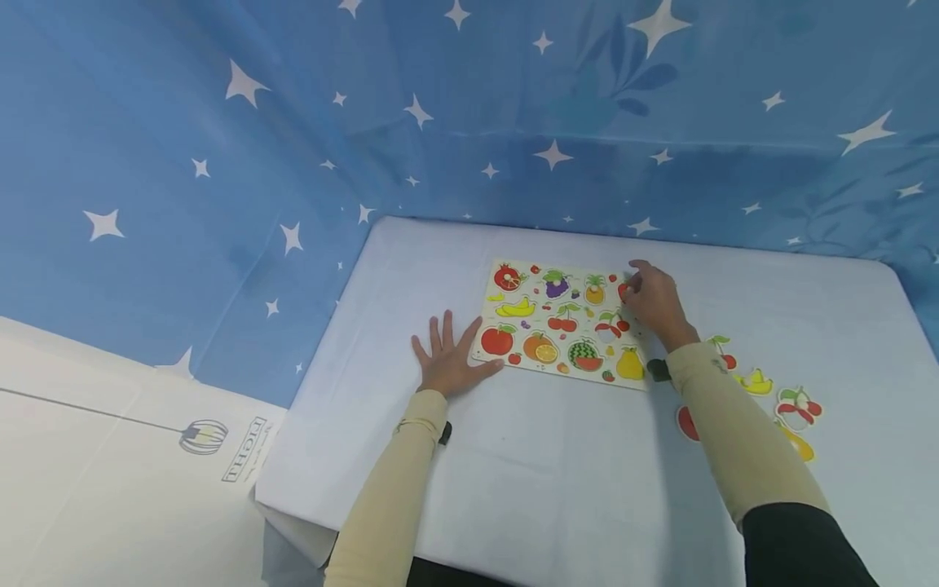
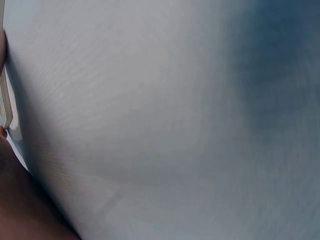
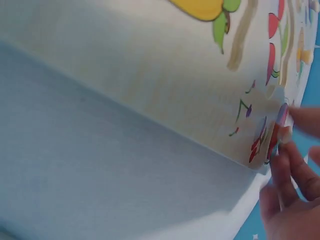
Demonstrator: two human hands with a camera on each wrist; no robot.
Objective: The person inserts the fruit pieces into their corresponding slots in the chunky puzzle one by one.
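Note:
A fruit puzzle board (image 1: pixel 477 356) lies on the white-covered table, printed with fruits such as a pomegranate, grapes, bananas and a pear. My left hand (image 1: pixel 449 368) rests flat with fingers spread, thumb and forefinger at the board's lower left corner. In the left wrist view only part of that hand (image 2: pixel 25 210) and a sliver of board edge (image 2: pixel 6 100) show. At the board's far right corner, my right hand (image 1: pixel 655 306) pinches a red fruit puzzle piece (image 1: pixel 623 291) by its small knob. The right wrist view shows this piece (image 3: pixel 274 137) right at the board's corner.
Several loose fruit pieces lie right of the board, partly behind my right forearm: a banana (image 1: pixel 756 381), cherries (image 1: pixel 722 350), a pear (image 1: pixel 800 444) and a red piece (image 1: pixel 687 424). A blue star-patterned curtain (image 1: pixel 469 155) hangs along the table's far edge.

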